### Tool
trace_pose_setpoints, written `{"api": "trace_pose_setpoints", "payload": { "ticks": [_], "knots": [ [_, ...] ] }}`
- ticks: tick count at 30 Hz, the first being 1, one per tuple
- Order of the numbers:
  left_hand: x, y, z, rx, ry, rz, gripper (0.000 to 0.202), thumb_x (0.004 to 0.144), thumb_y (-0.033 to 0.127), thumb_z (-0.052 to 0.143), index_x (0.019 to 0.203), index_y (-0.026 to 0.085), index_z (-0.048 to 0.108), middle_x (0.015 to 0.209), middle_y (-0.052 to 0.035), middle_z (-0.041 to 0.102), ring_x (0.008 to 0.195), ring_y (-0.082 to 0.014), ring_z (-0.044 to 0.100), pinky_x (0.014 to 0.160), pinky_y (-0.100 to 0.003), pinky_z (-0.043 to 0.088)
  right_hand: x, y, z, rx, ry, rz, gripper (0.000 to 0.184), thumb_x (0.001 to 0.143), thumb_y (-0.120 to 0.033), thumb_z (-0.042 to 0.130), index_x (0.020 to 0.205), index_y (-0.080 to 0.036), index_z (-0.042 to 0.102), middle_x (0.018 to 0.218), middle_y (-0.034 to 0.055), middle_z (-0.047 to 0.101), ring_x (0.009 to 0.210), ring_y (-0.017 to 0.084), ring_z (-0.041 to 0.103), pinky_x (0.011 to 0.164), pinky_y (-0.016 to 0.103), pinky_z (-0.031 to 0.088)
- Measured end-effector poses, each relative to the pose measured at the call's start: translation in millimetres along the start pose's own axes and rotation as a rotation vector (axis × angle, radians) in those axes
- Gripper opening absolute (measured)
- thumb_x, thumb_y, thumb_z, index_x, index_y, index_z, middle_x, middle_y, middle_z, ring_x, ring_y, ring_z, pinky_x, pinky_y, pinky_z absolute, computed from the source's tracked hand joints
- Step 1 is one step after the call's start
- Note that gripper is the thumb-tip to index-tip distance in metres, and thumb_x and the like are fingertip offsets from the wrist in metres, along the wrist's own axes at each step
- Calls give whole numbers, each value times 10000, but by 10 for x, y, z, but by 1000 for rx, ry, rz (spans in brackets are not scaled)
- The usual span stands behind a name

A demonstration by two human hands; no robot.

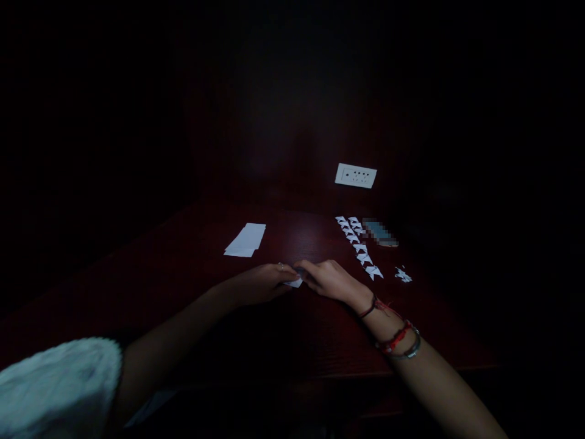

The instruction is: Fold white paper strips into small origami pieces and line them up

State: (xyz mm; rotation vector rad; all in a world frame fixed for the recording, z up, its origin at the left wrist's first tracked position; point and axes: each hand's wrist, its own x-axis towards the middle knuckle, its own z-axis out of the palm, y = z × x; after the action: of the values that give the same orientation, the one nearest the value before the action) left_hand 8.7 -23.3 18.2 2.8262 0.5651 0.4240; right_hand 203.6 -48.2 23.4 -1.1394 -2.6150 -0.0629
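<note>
Both hands meet over a small white piece of paper point(295, 282) on the dark red wooden table point(183, 256): the left hand point(269, 281), with a silver-coloured ring, is narrowed on its left part, and the right hand point(331, 278) is closed at its right side. The fingers cover most of the paper, so its full shape cannot be told; the two-handed grip probably keeps so small a piece steady and lets both sets of fingertips work it. Beyond the left hand lies a loose stack of flat white paper sheets point(247, 241), likely put there to be within easy reach. Beyond and right of the right hand, small pointed white folded-paper pieces point(361, 253) stand in one long line and a shorter one, perhaps to keep them tidy and countable. Nearer that hand, farther right, is a small heap of white paper bits point(403, 274), apart from the lines. A flat bluish object point(381, 234) beside the lines is pixelated, hiding any label. No brand or writing is readable, even on the white rectangular wall socket point(356, 175) beyond the hands.
</note>
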Motion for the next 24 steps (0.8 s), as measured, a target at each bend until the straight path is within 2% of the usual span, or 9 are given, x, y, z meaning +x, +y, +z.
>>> {"api": "trace_pose_setpoints", "payload": {
  "ticks": [7, 10, 14, 18, 24],
  "knots": [
    [-20, -3, 30, 16, -8, -25, 308, 791, 147, 378, 1083, 207, 454, 1115, -19, 473, 984, -137, 447, 848, -251, 325, -23, 6, -43, 185, 10, -16, 377, 707, -147, 476, 1074, -207, 414, 824, 10, 600, 725, 117, 551, 643, 206, 363],
    [-47, -7, 27, 11, -7, -32, 332, 786, 144, 373, 1107, 204, 437, 1142, -24, 451, 1010, -139, 429, 872, -258, 308, -15, 50, -44, 277, 3, -3, 290, 707, -116, 459, 988, -183, 489, 782, -2, 600, 682, 92, 543, 642, 191, 370],
    [-64, -12, 18, -1, -6, -21, 347, 784, 142, 368, 1120, 203, 426, 1155, -28, 440, 1033, -138, 412, 884, -256, 298, 2, 110, -21, 219, -7, -57, 233, 711, -102, 450, 882, -176, 590, 790, 16, 582, 711, 94, 519, 677, 197, 362],
    [-66, -4, 3, 0, -15, -18, 339, 785, 142, 361, 1112, 198, 432, 1153, -30, 439, 1031, -133, 413, 880, -241, 298, 2, 129, 1, 148, -40, -112, 265, 725, -122, 447, 936, -192, 593, 797, 21, 550, 713, 94, 499, 665, 193, 359],
    [-83, 20, -13, -1, -1, -19, 333, 788, 159, 365, 1116, 196, 409, 1146, -29, 446, 1017, -137, 427, 867, -243, 312, -5, 115, -6, 89, -70, -114, 293, 732, -145, 457, 997, -212, 561, 835, 22, 535, 740, 100, 494, 676, 198, 351]
  ]
}}
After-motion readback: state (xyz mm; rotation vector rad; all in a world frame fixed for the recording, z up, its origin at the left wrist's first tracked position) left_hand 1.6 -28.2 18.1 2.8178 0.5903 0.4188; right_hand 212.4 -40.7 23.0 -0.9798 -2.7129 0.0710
